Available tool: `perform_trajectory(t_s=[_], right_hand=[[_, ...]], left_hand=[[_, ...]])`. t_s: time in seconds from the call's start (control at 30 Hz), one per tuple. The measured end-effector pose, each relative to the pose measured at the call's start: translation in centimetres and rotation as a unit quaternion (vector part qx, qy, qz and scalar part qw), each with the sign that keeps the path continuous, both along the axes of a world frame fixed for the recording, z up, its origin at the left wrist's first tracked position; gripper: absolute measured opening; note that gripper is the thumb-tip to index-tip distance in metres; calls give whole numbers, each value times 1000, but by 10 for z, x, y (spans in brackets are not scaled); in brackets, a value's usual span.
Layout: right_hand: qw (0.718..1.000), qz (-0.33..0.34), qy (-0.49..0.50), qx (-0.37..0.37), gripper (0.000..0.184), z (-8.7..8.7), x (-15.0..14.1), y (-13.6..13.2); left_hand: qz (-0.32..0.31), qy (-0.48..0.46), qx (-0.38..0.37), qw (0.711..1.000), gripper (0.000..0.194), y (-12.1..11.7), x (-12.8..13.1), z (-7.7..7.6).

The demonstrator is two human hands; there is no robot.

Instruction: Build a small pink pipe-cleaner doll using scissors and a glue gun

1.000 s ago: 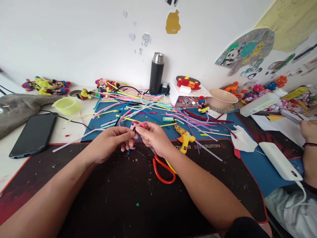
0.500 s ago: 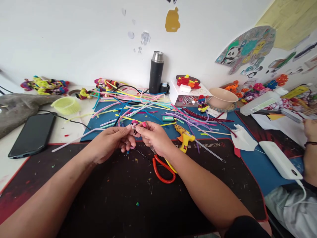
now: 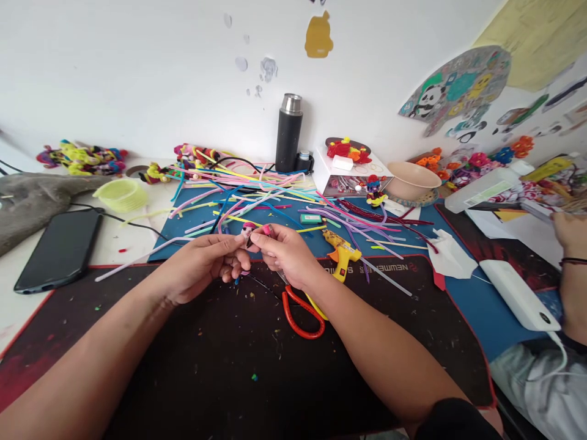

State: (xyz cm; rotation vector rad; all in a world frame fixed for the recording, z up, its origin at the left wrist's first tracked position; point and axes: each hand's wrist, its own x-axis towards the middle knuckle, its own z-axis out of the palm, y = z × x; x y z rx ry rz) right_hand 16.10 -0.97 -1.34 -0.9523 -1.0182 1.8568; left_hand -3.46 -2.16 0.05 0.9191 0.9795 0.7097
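**Both hands close in on a small pink-topped figure (image 3: 248, 230) above a dark mat (image 3: 206, 373)**

In the head view, the person's left hand (image 3: 208, 260) holds the figure near the middle of the scene, its thumb and forefinger pinched at the figure's side, the other fingers curled below. The right hand (image 3: 288, 255) comes in from the opposite side, thumb and forefinger drawn narrow on a dark piece (image 3: 249, 242) against the figure; whether the two are joined cannot be told. A pink-tipped piece (image 3: 268, 230) shows above the right forefinger.

Just below the right hand lie red-handled scissors (image 3: 287, 308), partly hidden by the forearm. A yellow glue gun (image 3: 342, 256) rests to the right, a translucent stick (image 3: 387, 278) extending from its rear. Beyond the hands, colourful fuzzy stems (image 3: 257, 211) lie heaped across a blue mat (image 3: 183, 244), near a small green box (image 3: 310, 219). A black flask (image 3: 288, 139) stands behind them by the wall. At far right, another person's hand (image 3: 571, 235) is partly visible.
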Motion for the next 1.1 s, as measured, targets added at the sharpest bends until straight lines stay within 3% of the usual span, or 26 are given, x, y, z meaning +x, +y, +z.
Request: perform_trajectory(t_s=[0.67,1.1], right_hand=[[1000,0,19,0,46,3,0,-1],[1000,4,5,4,41,2,1,-1]], left_hand=[[77,23,5,997,38,-2,5,8],[62,57,22,996,38,-2,8,9]])
